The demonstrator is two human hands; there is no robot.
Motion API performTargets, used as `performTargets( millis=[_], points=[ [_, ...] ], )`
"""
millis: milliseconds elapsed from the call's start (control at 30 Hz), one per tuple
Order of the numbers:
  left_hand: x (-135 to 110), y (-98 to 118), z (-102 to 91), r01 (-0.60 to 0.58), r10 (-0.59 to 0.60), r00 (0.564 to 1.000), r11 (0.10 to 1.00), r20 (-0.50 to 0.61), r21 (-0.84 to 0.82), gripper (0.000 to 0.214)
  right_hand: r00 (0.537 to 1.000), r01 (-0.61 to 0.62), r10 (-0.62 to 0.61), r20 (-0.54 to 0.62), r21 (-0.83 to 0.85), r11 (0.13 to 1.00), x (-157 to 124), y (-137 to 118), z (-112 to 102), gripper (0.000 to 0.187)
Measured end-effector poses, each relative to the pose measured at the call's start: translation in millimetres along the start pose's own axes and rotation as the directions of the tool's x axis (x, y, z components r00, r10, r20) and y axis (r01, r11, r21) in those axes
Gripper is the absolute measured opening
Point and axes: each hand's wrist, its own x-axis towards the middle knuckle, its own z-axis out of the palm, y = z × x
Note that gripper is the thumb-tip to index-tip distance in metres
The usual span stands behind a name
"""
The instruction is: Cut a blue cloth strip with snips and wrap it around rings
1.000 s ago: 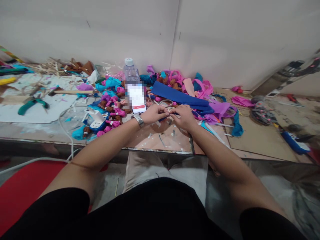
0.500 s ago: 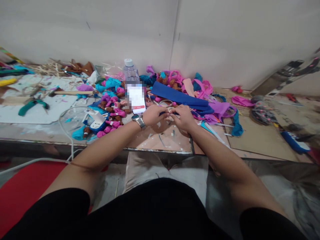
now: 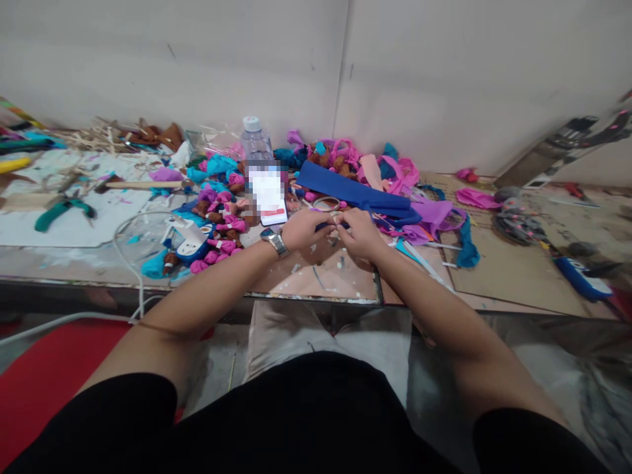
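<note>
1. The fingers of my left hand (image 3: 302, 230) and right hand (image 3: 359, 235) pinch a small dark-blue piece (image 3: 322, 226) over the worktop (image 3: 296, 282).
2. From here I see it only partly; shape unclear.
3. Beyond, a pale ring (image 3: 338, 203) sits at twelve o'clock, a blue strip (image 3: 353, 187) at one.

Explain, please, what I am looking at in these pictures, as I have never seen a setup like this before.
There is no machine here: a person works with two bare hands. The view comes from one camera worn on the head, looking forward and down over the person's arms.

The left hand, with a watch on its wrist, and the right hand meet above the table. Their fingertips pinch a small dark blue piece, mostly hidden by the fingers.

Just beyond lie a long blue strip and a lit phone. A bottle stands behind the phone. Pliers and a hammer lie off to the left.
</note>
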Motion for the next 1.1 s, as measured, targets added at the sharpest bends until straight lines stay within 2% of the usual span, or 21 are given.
performTargets(
  millis=[167,467,700,933,1100],
  points=[
    [-1.2,2.3,-1.2,0.011,-0.011,1.000,1.000,0.003,-0.022,0.027,1.000,-0.026,0.026,0.003,0.035,0.999,0.3,0.2,-0.3,0.011],
    [-0.1,-2.9,1.8,0.014,-0.015,1.000,0.998,0.019,0.064,0.028,0.999,0.032,-0.030,-0.035,0.060,0.998,-0.9,7.4,2.4,0.018],
    [-1.5,2.3,0.7,0.010,-0.010,1.000,0.999,-0.016,-0.044,0.025,0.999,0.033,-0.032,-0.034,0.028,0.999,-0.9,5.0,1.5,0.015],
    [-0.7,0.1,0.6,0.039,-0.039,0.999,0.999,0.000,-0.028,0.025,0.999,0.038,-0.037,-0.034,0.041,0.998,-1.1,5.7,1.2,0.018],
    [1.3,-2.7,-1.4,0.093,-0.090,0.995,0.992,0.043,-0.089,0.027,0.998,0.035,-0.032,-0.063,0.054,0.998,-0.3,7.9,1.2,0.018]
  ],
)
